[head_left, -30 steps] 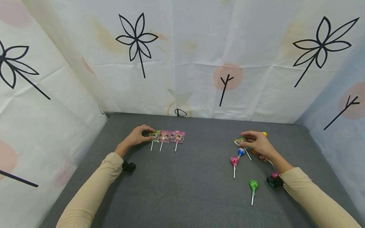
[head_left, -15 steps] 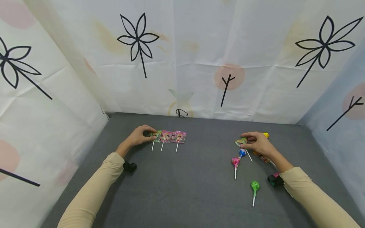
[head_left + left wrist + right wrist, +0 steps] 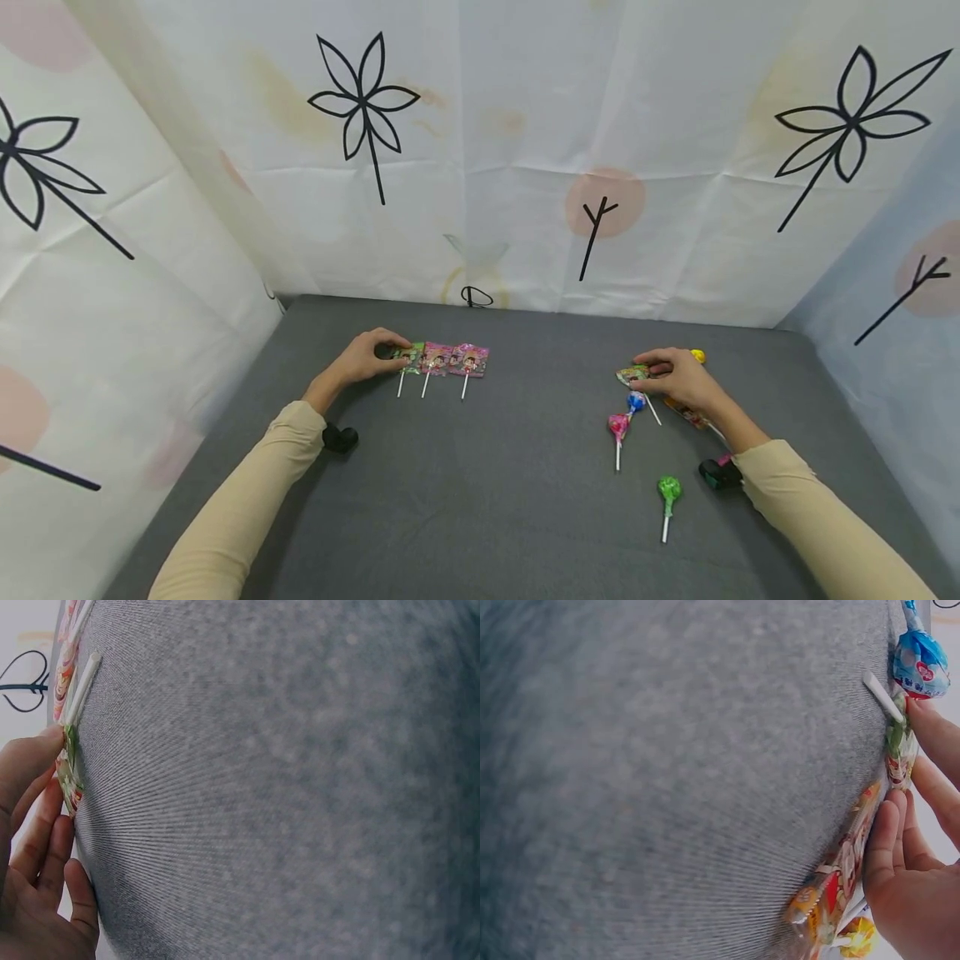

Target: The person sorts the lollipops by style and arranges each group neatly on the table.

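Note:
At the left of the grey table, my left hand (image 3: 367, 357) pinches the edge of a flat green-wrapped lollipop (image 3: 409, 358) between thumb and fingertips. Beside it, in a row, lie two flat pink-wrapped lollipops (image 3: 437, 358), sticks toward me. My right hand (image 3: 684, 379), on the other side, pinches another flat green-wrapped lollipop (image 3: 900, 742) by its wrapper, white stick sticking out. Right by that thumb is a round blue lollipop (image 3: 921, 660). An orange-wrapped lollipop (image 3: 840, 877) lies under the right palm, with a yellow lollipop (image 3: 859, 937) behind it.
A round pink lollipop (image 3: 618, 427) touches the blue one, and a round green lollipop (image 3: 669, 490) lies nearer me. Another pink lollipop (image 3: 724, 459) is mostly hidden by the right wrist's black camera (image 3: 720, 475). A white printed curtain (image 3: 517, 242) borders the table (image 3: 465, 500).

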### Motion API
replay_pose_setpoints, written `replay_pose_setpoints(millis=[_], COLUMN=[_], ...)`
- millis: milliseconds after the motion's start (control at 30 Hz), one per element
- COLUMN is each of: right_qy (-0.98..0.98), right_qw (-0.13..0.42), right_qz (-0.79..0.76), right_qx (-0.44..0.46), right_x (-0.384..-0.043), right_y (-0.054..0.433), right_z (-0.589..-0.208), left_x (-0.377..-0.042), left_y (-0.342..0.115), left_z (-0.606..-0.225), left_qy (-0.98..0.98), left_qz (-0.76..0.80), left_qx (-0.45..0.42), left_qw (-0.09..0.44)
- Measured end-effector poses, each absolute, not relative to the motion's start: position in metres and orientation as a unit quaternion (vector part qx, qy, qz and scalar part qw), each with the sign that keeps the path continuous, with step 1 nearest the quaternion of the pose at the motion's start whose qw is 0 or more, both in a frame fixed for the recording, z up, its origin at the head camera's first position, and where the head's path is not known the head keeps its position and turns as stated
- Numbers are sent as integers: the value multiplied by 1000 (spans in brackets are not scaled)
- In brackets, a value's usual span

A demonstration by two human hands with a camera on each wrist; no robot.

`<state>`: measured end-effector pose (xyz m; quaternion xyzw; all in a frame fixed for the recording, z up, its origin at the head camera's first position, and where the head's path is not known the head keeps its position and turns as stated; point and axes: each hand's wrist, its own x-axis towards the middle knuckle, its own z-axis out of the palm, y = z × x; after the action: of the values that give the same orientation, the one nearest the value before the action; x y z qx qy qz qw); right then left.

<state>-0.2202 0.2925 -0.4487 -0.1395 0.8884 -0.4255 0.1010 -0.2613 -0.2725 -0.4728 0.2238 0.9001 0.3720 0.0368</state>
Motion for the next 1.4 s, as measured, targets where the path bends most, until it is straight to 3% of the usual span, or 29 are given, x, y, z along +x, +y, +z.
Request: replay_pose_setpoints(millis=[433,767,967,1400], right_qy=[894,881,883,855], right_qw=[104,69,71,12], right_qz=[-413,-439,-446,-504], right_qx=[-140,-165,-129,-125], right_x=[-225,-223,-223,-214], right_y=[291,299,307,314], right_z=[-445,-441,-432,-417], left_x=[-259,-258,-259,-259], left_y=[-273,-272,-273,-271], left_z=[-472,-471,-473,-472], left_qy=[900,900,901,902], left_qz=[375,374,371,368], left_qx=[220,221,222,223], left_qw=[38,38,36,30])
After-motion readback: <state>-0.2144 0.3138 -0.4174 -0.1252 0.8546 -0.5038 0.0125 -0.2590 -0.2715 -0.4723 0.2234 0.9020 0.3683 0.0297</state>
